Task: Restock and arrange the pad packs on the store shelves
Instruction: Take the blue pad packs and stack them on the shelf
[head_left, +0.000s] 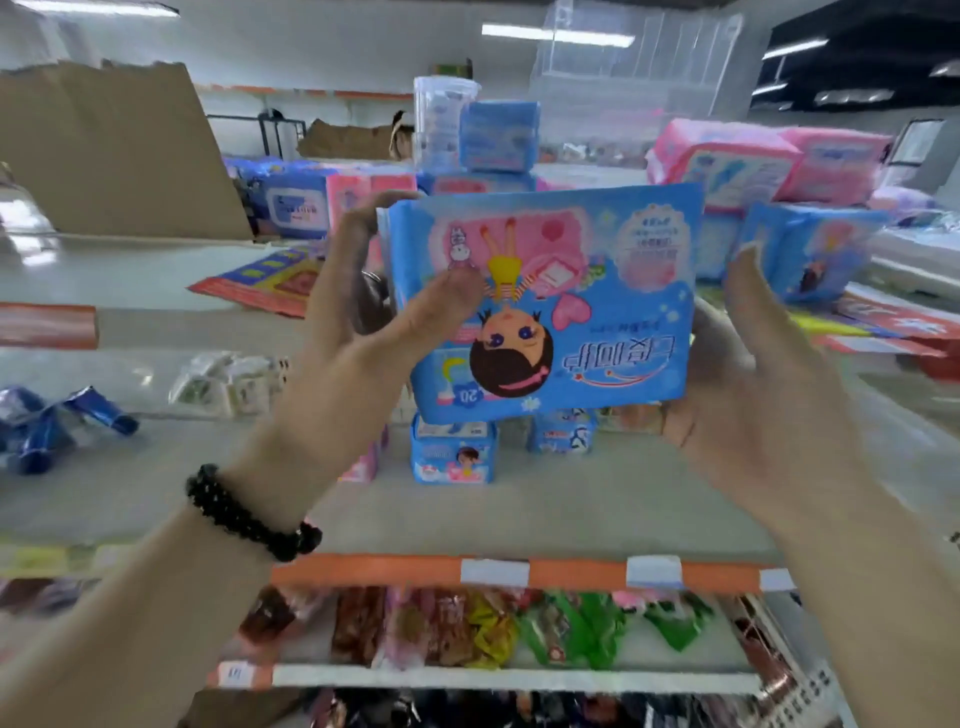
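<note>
A blue pad pack (597, 312) with a cartoon girl printed upside down is held up in front of the shelves. My left hand (363, 332) grips its left edge, thumb on the front. My right hand (758, 384) supports its right side and lower corner. Below it, two small blue pad packs (452, 454) (561, 431) stand on the white middle shelf (519, 509). Pink pad packs (727, 161) and blue pad packs (810, 254) pile on the top shelf at the right. A blue pack (498, 135) sits higher at the back.
Blue wrappers (47, 426) and a pale packet (228, 384) lie at the left of the middle shelf. Cardboard (114, 150) leans at the top left. Snack bags (467, 629) fill the lower shelf behind an orange price rail (571, 571). Flat printed boxes (270, 280) lie on the top shelf.
</note>
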